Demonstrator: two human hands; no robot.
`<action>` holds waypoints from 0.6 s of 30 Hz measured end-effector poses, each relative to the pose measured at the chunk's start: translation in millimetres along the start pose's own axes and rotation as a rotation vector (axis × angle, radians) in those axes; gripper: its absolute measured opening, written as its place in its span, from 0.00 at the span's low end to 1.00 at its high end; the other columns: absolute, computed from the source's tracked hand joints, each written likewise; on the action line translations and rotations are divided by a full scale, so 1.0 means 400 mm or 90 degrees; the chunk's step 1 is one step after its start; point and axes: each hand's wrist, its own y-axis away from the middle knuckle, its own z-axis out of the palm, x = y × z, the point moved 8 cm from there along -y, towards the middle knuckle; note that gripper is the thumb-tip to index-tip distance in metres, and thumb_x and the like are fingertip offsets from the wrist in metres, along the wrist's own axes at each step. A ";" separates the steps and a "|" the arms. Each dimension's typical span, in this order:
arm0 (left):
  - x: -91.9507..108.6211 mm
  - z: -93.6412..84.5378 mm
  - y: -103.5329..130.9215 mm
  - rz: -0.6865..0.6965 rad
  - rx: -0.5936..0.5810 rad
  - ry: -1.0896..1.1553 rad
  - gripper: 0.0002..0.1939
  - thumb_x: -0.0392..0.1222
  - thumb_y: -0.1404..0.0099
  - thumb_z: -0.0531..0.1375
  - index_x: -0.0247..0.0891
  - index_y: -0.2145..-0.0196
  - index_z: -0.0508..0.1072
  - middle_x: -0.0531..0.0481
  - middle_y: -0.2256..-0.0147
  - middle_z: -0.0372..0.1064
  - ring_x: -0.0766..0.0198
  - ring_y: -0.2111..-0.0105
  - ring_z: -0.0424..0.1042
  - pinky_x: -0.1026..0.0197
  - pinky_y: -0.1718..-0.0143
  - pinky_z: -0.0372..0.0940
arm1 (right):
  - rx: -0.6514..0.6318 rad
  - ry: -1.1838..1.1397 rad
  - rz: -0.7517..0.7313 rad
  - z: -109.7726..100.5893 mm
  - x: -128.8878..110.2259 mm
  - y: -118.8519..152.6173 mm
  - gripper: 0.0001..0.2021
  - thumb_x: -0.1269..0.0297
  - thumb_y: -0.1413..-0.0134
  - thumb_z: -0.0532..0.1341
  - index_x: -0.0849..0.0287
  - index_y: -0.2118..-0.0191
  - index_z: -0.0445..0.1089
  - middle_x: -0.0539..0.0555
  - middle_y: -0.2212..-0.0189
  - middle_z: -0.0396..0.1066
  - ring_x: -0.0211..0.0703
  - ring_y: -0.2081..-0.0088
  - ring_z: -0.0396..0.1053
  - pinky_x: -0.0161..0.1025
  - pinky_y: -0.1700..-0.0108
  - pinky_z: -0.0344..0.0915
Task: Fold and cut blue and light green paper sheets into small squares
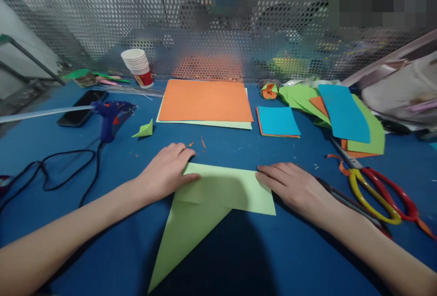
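A light green paper sheet, folded over at the top with a pointed flap reaching down to the left, lies on the blue table before me. My left hand grips its upper left corner, thumb on top of the paper and fingers pressed together at the edge. At the upper right corner rests my right hand, its fingers lying fairly flat across the paper's edge. A small folded green piece sits beyond my left hand.
Orange sheets and small blue squares lie ahead. Scissors and cut paper are at right. A blue glue gun, its cord, a black phone and stacked cups stand left. Perforated metal screen behind.
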 end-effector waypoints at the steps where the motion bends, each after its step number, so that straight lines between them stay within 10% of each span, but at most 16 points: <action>1: 0.004 0.003 -0.006 -0.006 -0.024 -0.007 0.20 0.52 0.41 0.64 0.37 0.56 0.73 0.40 0.58 0.72 0.48 0.57 0.70 0.51 0.57 0.64 | 0.000 0.006 0.006 0.000 0.003 -0.001 0.17 0.77 0.36 0.48 0.63 0.54 0.73 0.62 0.55 0.76 0.49 0.58 0.70 0.45 0.59 0.68; 9: -0.004 0.003 -0.040 -0.056 -0.134 0.124 0.12 0.51 0.47 0.65 0.41 0.73 0.69 0.50 0.73 0.69 0.56 0.73 0.69 0.60 0.71 0.58 | 0.014 0.033 0.013 -0.002 0.020 -0.001 0.15 0.78 0.37 0.51 0.62 0.55 0.73 0.61 0.57 0.76 0.48 0.60 0.70 0.43 0.62 0.66; 13: 0.011 0.008 -0.048 -0.043 -0.199 0.087 0.13 0.50 0.46 0.63 0.40 0.75 0.66 0.46 0.66 0.68 0.52 0.62 0.70 0.59 0.64 0.60 | -0.009 0.004 0.047 0.011 0.033 0.003 0.18 0.80 0.39 0.50 0.60 0.53 0.74 0.61 0.56 0.76 0.48 0.60 0.71 0.44 0.62 0.67; 18: 0.038 -0.007 -0.040 -0.038 -0.230 0.107 0.12 0.44 0.41 0.59 0.40 0.76 0.59 0.54 0.75 0.62 0.62 0.72 0.63 0.63 0.73 0.51 | 0.015 -0.231 0.181 0.005 0.078 0.006 0.20 0.77 0.39 0.48 0.58 0.50 0.72 0.59 0.55 0.76 0.48 0.54 0.73 0.49 0.52 0.70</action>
